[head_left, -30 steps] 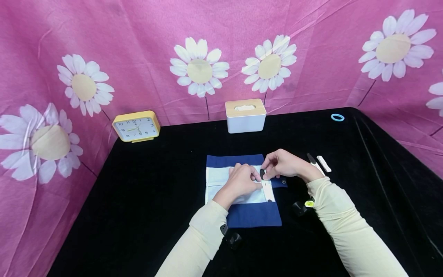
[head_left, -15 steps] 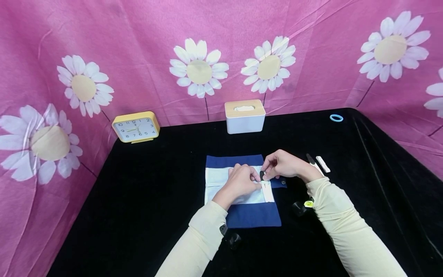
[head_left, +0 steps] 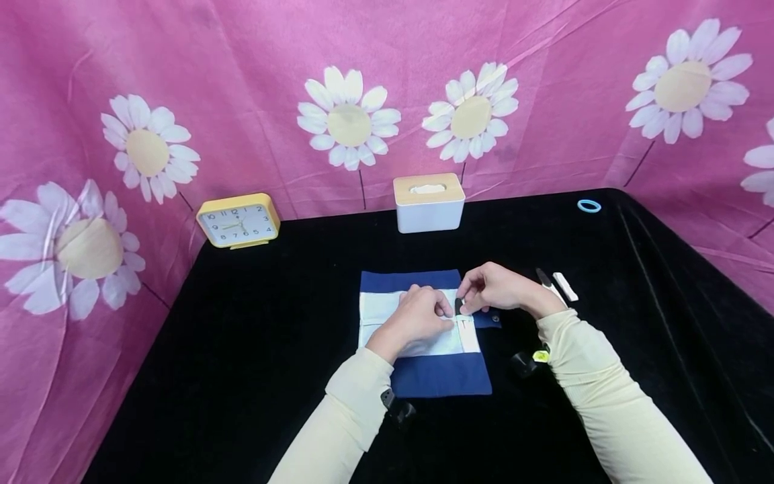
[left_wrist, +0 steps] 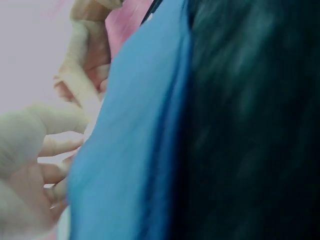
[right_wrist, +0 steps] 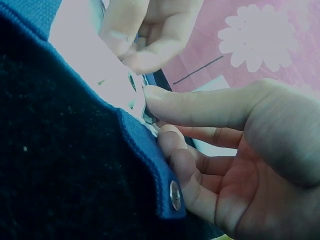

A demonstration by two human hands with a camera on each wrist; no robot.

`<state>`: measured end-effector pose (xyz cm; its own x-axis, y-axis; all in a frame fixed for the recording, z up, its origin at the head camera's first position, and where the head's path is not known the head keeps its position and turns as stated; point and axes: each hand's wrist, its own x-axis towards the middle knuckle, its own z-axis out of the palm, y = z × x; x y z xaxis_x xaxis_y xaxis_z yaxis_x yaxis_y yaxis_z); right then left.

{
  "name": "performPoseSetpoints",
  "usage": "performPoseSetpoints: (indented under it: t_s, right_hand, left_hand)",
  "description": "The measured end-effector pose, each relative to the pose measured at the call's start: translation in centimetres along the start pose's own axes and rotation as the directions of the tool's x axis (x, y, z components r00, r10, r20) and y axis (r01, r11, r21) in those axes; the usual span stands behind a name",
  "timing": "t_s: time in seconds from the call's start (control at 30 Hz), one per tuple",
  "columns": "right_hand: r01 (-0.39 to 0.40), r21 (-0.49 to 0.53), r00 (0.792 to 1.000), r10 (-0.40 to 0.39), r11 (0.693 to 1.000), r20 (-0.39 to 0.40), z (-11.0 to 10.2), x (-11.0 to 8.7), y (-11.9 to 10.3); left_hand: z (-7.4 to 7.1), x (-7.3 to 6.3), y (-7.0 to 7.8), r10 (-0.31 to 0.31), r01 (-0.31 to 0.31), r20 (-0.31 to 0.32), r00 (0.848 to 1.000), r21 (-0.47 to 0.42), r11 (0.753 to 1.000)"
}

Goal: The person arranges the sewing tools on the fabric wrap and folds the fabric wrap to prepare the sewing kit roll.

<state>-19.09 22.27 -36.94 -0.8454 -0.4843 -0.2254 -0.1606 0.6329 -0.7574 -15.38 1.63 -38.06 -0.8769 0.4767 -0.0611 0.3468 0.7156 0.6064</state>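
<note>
A navy cloth roll pouch [head_left: 441, 375] with a pale lining lies unfolded on the black-covered table. At its right side my right hand [head_left: 498, 288] pinches the black end [head_left: 458, 306] of a slim item between thumb and fingers. Below that end, a white strip [head_left: 469, 336] shows along the lining. My left hand [head_left: 417, 316] reaches across the pouch, thumb and fingertips pinching the pale pocket edge beside the item. In the right wrist view, both hands' fingertips meet at the lining, just above the snap tab [right_wrist: 172, 197]. Fingers hide much of the slim item.
Right of the right hand lie a black-and-white slim item [head_left: 544, 277] and a short white bar [head_left: 566, 287]. Along the back stand a yellow clock [head_left: 238, 222] and a tissue box [head_left: 430, 212]. A blue ring [head_left: 589, 206] lies at the far right.
My left hand has shifted slightly left. A small dark spot at the white strip's lower end no longer shows. The right hand stays nearly in place, still pinching the black end.
</note>
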Motion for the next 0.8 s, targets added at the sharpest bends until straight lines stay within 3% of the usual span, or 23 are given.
performPoseSetpoints:
  t_s: [0.17,0.37,0.8]
  right_hand:
    - [-0.004,-0.009,1.000,0.004,1.000,0.008,0.0,0.1,0.0]
    - [-0.003,-0.022,1.000,0.004,1.000,0.015,-0.1,0.3,0.3]
    - [0.003,-0.023,1.000,-0.002,1.000,0.027,-0.2,0.3,0.6]
  left_hand:
    - [-1.9,-0.4,-0.6,0.060,-0.058,0.082,0.995,-0.023,0.998]
    - [-3.4,-1.1,-1.0,0.068,-0.063,0.083,0.994,-0.057,0.996]
    - [-3.3,-1.5,-1.8,0.036,-0.032,0.140,0.990,-0.028,0.999]
